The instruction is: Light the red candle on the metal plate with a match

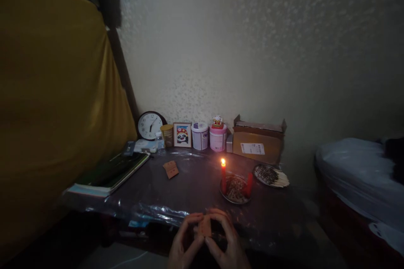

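Note:
A small brown piece of card [205,226] with faint dark marks is held up at the near edge of the table. My left hand [186,239] pinches its left side between thumb and fingers. On the other side, my right hand [227,237] grips the card the same way, fingertips at its upper and lower edges. Beyond my hands lies a similar brown card [171,169], creased, flat on the table. To the right a lit red candle [224,178] stands upright at a round metal dish [235,201] of brown bits, with an unlit red candle [249,185] at its right edge.
Another dish [267,174] holds dark bits and pale sticks [282,179]. Along the wall stand a clock [150,126], framed panda picture [182,135], two tins [200,138] and an open cardboard box [259,145]. Books [113,172] lie left, beside a yellow cloth [63,75].

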{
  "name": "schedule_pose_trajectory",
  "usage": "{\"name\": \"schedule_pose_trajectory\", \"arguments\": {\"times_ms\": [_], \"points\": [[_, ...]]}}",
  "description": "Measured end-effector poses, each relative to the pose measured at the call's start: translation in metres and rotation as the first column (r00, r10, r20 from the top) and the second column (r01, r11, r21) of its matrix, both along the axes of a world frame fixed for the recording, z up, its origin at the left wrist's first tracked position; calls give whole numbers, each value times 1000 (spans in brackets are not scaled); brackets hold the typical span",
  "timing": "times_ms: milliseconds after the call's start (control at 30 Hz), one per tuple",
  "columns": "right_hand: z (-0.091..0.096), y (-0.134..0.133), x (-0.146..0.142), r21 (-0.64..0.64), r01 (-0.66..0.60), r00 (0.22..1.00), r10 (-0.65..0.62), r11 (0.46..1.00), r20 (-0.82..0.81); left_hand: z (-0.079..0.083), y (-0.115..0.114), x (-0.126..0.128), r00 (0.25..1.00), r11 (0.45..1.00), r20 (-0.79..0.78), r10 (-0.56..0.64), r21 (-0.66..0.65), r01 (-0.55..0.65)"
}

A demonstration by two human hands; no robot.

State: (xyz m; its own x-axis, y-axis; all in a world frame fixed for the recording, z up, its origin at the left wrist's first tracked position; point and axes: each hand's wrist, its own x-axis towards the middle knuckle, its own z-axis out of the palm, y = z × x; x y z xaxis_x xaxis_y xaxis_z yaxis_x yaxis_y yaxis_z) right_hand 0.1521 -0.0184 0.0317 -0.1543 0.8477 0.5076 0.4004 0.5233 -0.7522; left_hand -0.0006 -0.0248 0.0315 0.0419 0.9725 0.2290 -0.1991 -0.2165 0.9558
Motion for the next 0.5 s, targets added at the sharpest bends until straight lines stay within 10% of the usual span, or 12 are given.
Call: {"name": "schedule_pose_trajectory", "arguments": {"times_ms": [333,500], "points": [[-4,10,13,-65,-25,988,15,998,-156,16,21,9,970,969,-21,-243,51,244],[-30,19,14,-44,41,972,-50,998,-228,-2,38,11,860,927,425,-284,-106,359]]}}
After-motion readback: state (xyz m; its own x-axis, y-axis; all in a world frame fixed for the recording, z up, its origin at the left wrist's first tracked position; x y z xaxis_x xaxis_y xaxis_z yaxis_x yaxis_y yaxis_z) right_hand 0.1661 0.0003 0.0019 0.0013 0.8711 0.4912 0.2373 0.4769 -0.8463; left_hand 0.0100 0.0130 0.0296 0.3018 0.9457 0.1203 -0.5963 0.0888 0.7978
